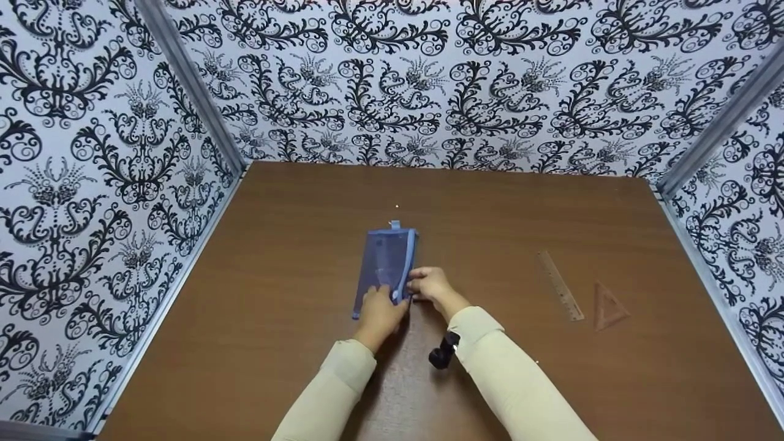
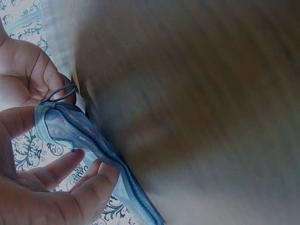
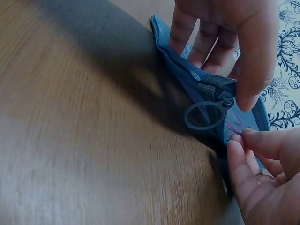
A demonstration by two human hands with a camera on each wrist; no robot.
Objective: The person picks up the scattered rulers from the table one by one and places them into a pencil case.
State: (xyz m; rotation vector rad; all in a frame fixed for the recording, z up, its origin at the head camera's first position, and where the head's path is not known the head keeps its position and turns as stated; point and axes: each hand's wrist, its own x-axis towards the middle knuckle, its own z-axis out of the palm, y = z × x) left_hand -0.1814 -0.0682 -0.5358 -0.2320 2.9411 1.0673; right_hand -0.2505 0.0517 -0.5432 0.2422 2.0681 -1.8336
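Note:
A blue mesh zip pouch (image 1: 383,257) lies mid-table, its near end lifted between the hands. My left hand (image 1: 381,311) grips that end, the thumb beside the zip slider and the fingers against the mesh. From the slider hangs a dark ring pull (image 3: 205,116). At the zip side, the thumb and forefinger of my right hand (image 1: 430,285) pinch close together. A thin pinkish-purple piece (image 3: 234,129) shows at those fingertips against the mesh; its shape is mostly hidden. In the left wrist view the right hand (image 2: 33,72) is behind the ring, its fingers curled.
To the right on the brown table (image 1: 294,245) lie a clear ruler (image 1: 561,286) and a small orange-tinted set square (image 1: 609,307). A blue tab (image 1: 395,225) sticks out at the pouch's far end. Patterned panels (image 1: 398,79) in metal frames border the table.

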